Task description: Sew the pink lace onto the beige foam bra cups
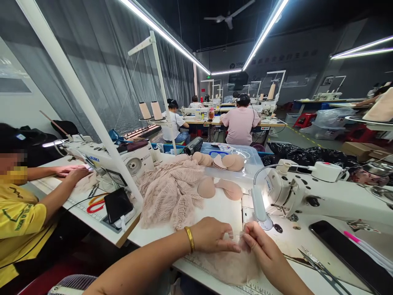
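Observation:
My left hand, with a gold bangle on its wrist, pinches the edge of a pale pink lace piece lying at the table's near edge. My right hand grips the same lace from the right, fingers closed on it. Both hands meet just in front of the white sewing machine, below its gooseneck lamp. A heap of beige lace lies to the left, with round beige cups beside it.
A clear tray behind holds more cups. A black phone and scissors lie right of my hands. At the left a person in a yellow shirt works at another machine. More workers sit farther back.

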